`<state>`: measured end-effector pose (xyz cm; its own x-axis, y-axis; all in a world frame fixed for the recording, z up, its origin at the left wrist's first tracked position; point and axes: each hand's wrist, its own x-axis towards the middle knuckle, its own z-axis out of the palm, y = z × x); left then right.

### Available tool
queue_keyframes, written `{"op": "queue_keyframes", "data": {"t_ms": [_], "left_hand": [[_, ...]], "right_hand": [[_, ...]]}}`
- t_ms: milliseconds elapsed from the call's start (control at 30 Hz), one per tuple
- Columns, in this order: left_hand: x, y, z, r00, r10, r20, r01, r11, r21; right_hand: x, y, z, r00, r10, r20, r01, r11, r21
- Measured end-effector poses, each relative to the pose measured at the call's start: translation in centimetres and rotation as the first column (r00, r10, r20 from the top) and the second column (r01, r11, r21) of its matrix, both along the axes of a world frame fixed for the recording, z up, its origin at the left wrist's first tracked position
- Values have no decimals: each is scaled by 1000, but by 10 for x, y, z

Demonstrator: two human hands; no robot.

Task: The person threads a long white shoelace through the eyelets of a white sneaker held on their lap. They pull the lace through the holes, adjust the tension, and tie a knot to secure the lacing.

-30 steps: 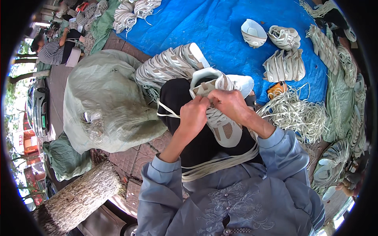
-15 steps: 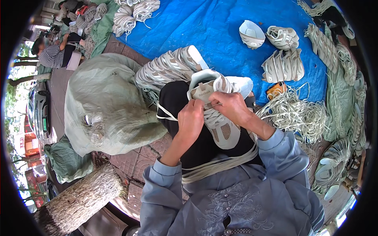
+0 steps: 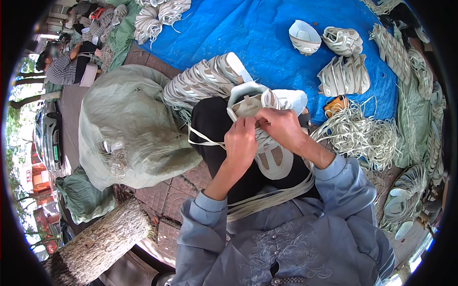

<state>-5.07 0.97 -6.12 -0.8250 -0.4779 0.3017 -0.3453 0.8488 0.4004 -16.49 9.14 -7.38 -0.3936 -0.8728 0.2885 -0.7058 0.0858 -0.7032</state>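
A white and beige sneaker upper (image 3: 275, 163) rests across my lap, toe toward me, its padded collar and tongue (image 3: 249, 106) facing away. At the top of its eyelets, my left hand (image 3: 241, 142) and my right hand (image 3: 282, 126) meet with fingers pinched together. A white shoelace (image 3: 204, 138) loops out to the left over my dark trouser leg and runs behind the left hand. Both hands appear closed on this lace, though the fingertips cover most of the pinched part. Spare laces (image 3: 269, 202) lie in a bundle across my lap.
Nested shoe uppers (image 3: 202, 80) lean beyond my knees, beside a big pale green sack (image 3: 136, 126). On the blue tarp (image 3: 238, 28) sit more uppers (image 3: 344, 76). A heap of loose laces (image 3: 365, 138) lies right. A stone block (image 3: 102, 238) stands lower left; a person (image 3: 64, 66) sits far left.
My left hand has shifted slightly right and up, closer to the right hand, and now covers more of the lacing. The right hand stays at the eyelets, and the sneaker upper has barely moved.
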Motion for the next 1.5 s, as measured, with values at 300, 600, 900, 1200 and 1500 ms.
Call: {"op": "queue_keyframes", "data": {"t_ms": [300, 600, 900, 1200, 1500], "left_hand": [[-8, 8, -6, 989, 46, -142, -40, 998, 43], [-3, 20, -12, 994, -2, -113, -9, 995, -97], [9, 36, -11, 992, 42, -121, -65, 979, -194], [18, 34, -9, 997, 30, -75, -43, 982, -183], [17, 36, -11, 987, 42, -155, -58, 993, -105]], "right_hand": [[0, 0, 2, 965, -85, 248, 68, 995, 76], [-5, 5, 6, 893, -65, 445, 27, 995, 93], [-25, -4, 15, 939, 57, 338, -137, 967, 217], [-21, 4, 34, 898, 275, -344, -214, 955, 205], [-28, -20, 23, 848, 306, -432, -347, 938, -16]]}}
